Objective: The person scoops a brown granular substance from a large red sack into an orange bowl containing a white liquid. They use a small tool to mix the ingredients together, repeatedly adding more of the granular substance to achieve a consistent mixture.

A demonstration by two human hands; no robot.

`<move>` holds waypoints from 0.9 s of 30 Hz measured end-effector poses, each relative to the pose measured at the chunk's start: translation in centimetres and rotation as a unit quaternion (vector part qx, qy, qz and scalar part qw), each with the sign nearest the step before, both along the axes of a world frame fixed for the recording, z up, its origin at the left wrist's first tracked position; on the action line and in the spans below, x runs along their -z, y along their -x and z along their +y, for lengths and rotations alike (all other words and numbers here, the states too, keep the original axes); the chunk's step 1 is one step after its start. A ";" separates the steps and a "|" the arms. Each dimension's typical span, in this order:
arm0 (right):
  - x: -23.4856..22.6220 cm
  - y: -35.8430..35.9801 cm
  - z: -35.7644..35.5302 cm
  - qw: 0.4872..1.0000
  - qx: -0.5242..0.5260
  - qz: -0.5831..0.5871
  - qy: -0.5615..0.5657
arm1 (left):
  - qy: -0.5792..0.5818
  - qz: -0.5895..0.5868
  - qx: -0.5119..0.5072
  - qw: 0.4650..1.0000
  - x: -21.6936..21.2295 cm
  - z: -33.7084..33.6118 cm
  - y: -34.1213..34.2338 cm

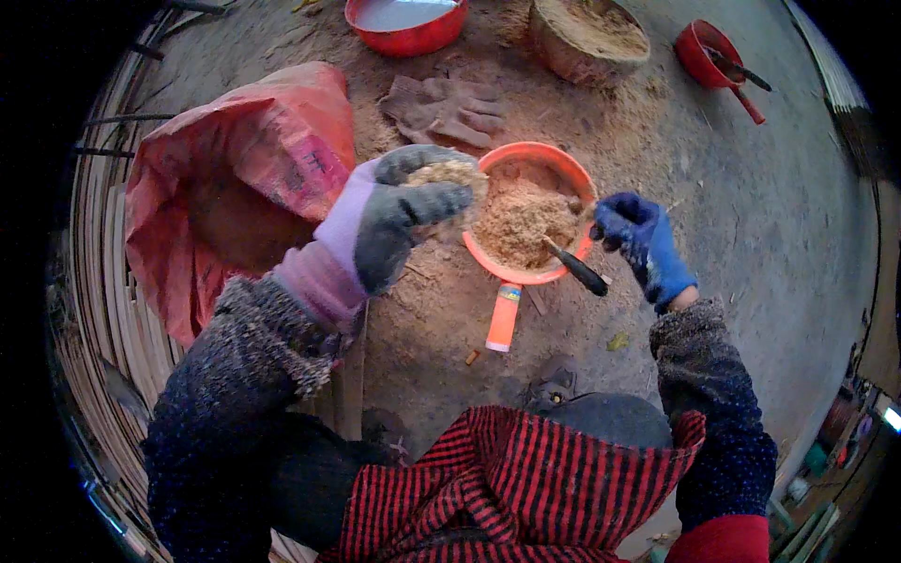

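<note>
My left hand (399,206), in a lilac and grey glove, is closed round a lump of tan, sawdust-like material (446,176), held up at the left rim of an orange pan (487,259). More of this crumbly stuff (514,220) fills the pan, and a dark-handled tool (580,269) leans in it with its handle over the near right rim. At the pan's right side is my right hand (646,242) in a blue glove. Its fingers are curled in; what they hold, if anything, is hidden.
To the left gapes a large red woven sack (239,122). Beyond the pan lie a brown work glove (443,105), a red basin with pale liquid (408,36) and a metal bowl of sawdust (582,66). A red saucepan (706,58) stands far right. Wooden strips (113,272) line the left.
</note>
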State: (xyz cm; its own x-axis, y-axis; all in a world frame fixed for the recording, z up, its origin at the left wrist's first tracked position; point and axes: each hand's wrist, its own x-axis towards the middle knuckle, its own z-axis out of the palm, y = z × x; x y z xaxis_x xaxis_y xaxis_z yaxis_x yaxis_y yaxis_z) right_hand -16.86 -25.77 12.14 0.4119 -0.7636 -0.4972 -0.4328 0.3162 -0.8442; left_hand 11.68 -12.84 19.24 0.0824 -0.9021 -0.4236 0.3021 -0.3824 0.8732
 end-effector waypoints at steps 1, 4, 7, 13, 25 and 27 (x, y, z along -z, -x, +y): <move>0.1 0.2 -1.0 0.999 0.007 -0.023 0.021 | -0.002 0.035 -0.009 0.999 0.4 -0.7 1.0; -0.4 -0.2 -3.8 0.997 0.026 0.022 0.072 | 0.029 0.090 -0.001 0.995 3.5 -2.3 2.9; 0.6 1.1 -5.4 0.919 -0.090 0.251 0.291 | 0.029 0.063 0.014 0.997 5.9 -3.9 5.0; 0.1 4.0 -2.9 0.960 -0.033 0.242 0.140 | -0.031 0.051 0.031 0.998 9.7 -5.2 6.3; -2.0 0.5 6.6 0.930 -0.146 0.250 0.224 | 0.002 0.138 -0.016 0.990 9.6 -4.7 4.2; -0.1 0.3 7.0 0.905 -0.182 0.284 0.258 | 0.095 -0.020 0.050 0.994 8.7 -3.8 3.3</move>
State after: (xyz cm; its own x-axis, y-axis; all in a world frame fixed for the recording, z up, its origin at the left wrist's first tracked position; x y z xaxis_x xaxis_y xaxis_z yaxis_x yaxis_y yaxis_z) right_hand -17.16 -18.76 12.21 0.4727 -0.8197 -0.3237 -0.8401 -0.3082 -0.4464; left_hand 8.34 -16.62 10.50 0.0025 -0.9700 -0.2431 0.2340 -0.2358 0.9432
